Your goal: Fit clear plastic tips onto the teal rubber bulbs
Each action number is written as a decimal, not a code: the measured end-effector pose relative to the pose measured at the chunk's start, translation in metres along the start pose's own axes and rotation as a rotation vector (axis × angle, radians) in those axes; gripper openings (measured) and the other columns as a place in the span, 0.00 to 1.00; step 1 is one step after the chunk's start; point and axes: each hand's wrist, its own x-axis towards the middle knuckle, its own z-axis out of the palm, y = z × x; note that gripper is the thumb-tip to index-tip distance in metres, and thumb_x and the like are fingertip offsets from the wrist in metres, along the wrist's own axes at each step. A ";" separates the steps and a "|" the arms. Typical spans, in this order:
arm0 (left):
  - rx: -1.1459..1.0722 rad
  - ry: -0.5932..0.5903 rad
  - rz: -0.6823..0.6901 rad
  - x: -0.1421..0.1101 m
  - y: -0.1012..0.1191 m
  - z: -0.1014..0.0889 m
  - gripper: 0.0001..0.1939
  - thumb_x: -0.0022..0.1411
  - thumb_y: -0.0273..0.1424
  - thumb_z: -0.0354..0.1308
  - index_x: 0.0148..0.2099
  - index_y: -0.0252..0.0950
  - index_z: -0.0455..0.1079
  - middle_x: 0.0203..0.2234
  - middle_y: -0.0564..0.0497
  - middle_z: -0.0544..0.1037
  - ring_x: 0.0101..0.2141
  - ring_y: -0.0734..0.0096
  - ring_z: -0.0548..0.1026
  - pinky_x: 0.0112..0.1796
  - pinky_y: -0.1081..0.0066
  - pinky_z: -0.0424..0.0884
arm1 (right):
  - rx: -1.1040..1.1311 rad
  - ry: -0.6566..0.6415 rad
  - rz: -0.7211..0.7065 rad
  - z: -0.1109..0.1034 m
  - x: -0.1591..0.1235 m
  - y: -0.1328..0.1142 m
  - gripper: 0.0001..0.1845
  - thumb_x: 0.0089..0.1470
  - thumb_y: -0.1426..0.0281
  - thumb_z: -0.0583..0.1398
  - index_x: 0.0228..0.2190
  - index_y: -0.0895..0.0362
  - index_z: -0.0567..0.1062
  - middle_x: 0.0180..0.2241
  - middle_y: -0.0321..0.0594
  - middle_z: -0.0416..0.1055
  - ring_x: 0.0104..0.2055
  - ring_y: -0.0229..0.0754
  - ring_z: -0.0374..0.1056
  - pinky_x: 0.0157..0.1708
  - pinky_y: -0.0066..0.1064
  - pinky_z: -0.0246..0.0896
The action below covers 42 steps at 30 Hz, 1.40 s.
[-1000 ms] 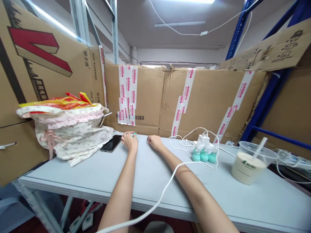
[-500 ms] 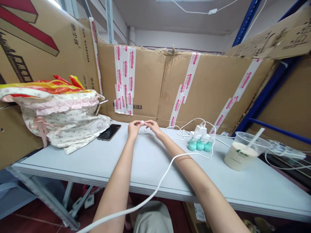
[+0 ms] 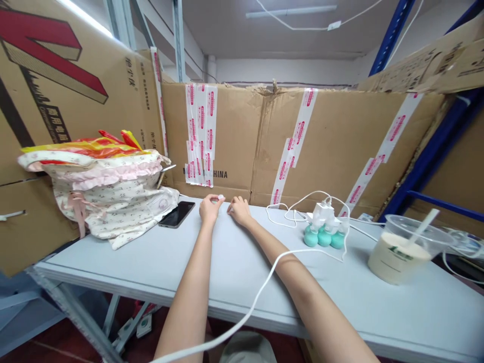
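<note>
Near the back of the table, my left hand (image 3: 209, 208) is closed round a small teal piece with a white top (image 3: 221, 197); the fingers cover most of it. Just to its right and apart from it is my right hand (image 3: 239, 209), fingers bent down toward the tabletop. Whatever lies under those fingertips, if anything, is hidden. Several small round teal bottles (image 3: 324, 237) with whitish upper parts stand in a group to the right of my right forearm. A white plug adapter (image 3: 322, 213) shows directly behind them.
A dark phone (image 3: 177, 215) and a floral cloth bag (image 3: 109, 201) lie on the left. On the right stands a plastic cup with a straw (image 3: 401, 254). A white cable (image 3: 260, 287) crosses over my right forearm. Cardboard (image 3: 234, 136) walls the back of the grey table (image 3: 242, 272).
Half a second ago both hands met at the small white-topped piece. Now my right hand has drawn away to the right and down, while my left keeps the piece. The camera view also shifted.
</note>
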 end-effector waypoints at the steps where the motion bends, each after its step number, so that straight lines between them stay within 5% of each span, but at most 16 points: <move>1: 0.063 -0.061 0.007 -0.001 0.001 -0.001 0.09 0.49 0.37 0.60 0.32 0.38 0.71 0.31 0.50 0.78 0.33 0.68 0.73 0.34 0.72 0.64 | -0.012 -0.001 0.000 0.002 0.002 -0.001 0.06 0.50 0.70 0.58 0.28 0.54 0.77 0.41 0.43 0.64 0.47 0.46 0.54 0.43 0.37 0.45; 6: 0.413 -0.400 0.036 -0.010 0.004 0.001 0.11 0.45 0.38 0.62 0.30 0.38 0.70 0.32 0.48 0.77 0.37 0.62 0.74 0.36 0.69 0.64 | 0.030 0.069 -0.032 0.001 0.007 0.004 0.08 0.50 0.68 0.57 0.28 0.56 0.76 0.41 0.44 0.67 0.46 0.46 0.56 0.42 0.37 0.48; 10: 0.562 -0.545 0.156 -0.020 0.006 0.016 0.10 0.44 0.36 0.63 0.30 0.38 0.70 0.33 0.46 0.77 0.40 0.60 0.73 0.40 0.66 0.63 | 0.266 0.288 0.100 -0.023 -0.001 0.025 0.08 0.50 0.67 0.56 0.29 0.56 0.75 0.39 0.42 0.71 0.45 0.45 0.61 0.44 0.37 0.51; 13: 0.601 -0.553 0.233 -0.027 0.005 0.028 0.09 0.45 0.36 0.63 0.30 0.38 0.70 0.34 0.45 0.77 0.42 0.58 0.72 0.43 0.64 0.60 | 0.611 0.361 0.236 -0.045 -0.018 0.043 0.09 0.48 0.66 0.57 0.27 0.58 0.74 0.30 0.41 0.73 0.34 0.40 0.67 0.39 0.32 0.58; 17: 0.600 -0.546 0.265 -0.031 0.005 0.033 0.09 0.47 0.36 0.62 0.30 0.37 0.70 0.33 0.43 0.76 0.43 0.56 0.70 0.45 0.62 0.59 | 0.847 0.500 0.343 -0.055 -0.058 0.054 0.14 0.43 0.62 0.60 0.29 0.60 0.74 0.30 0.44 0.74 0.33 0.42 0.68 0.36 0.32 0.61; 24: 0.612 -0.429 0.477 0.017 0.014 0.006 0.09 0.48 0.19 0.56 0.32 0.35 0.71 0.44 0.40 0.69 0.52 0.54 0.59 0.51 0.60 0.49 | 0.689 0.381 0.304 -0.042 -0.108 0.037 0.13 0.45 0.62 0.57 0.29 0.58 0.77 0.31 0.41 0.75 0.30 0.40 0.66 0.36 0.33 0.59; 30: 0.604 -0.565 0.630 0.059 -0.001 0.007 0.12 0.34 0.15 0.62 0.18 0.37 0.67 0.31 0.48 0.72 0.46 0.59 0.65 0.49 0.66 0.51 | 0.635 0.403 0.198 -0.059 -0.105 0.031 0.11 0.47 0.64 0.57 0.29 0.56 0.77 0.31 0.40 0.75 0.31 0.40 0.66 0.37 0.32 0.58; 38: 0.653 -0.578 0.744 0.068 -0.008 0.013 0.10 0.33 0.19 0.64 0.19 0.37 0.68 0.28 0.47 0.75 0.42 0.59 0.68 0.46 0.66 0.55 | 0.652 0.424 0.205 -0.066 -0.108 0.038 0.11 0.48 0.64 0.57 0.29 0.56 0.77 0.31 0.39 0.75 0.32 0.40 0.65 0.36 0.32 0.58; 42: 0.355 -0.628 0.647 0.048 0.014 0.013 0.09 0.40 0.30 0.65 0.27 0.34 0.71 0.26 0.48 0.76 0.31 0.65 0.72 0.36 0.69 0.62 | 0.669 0.461 0.156 -0.068 -0.107 0.036 0.11 0.48 0.64 0.58 0.32 0.56 0.76 0.32 0.39 0.75 0.32 0.39 0.66 0.37 0.31 0.58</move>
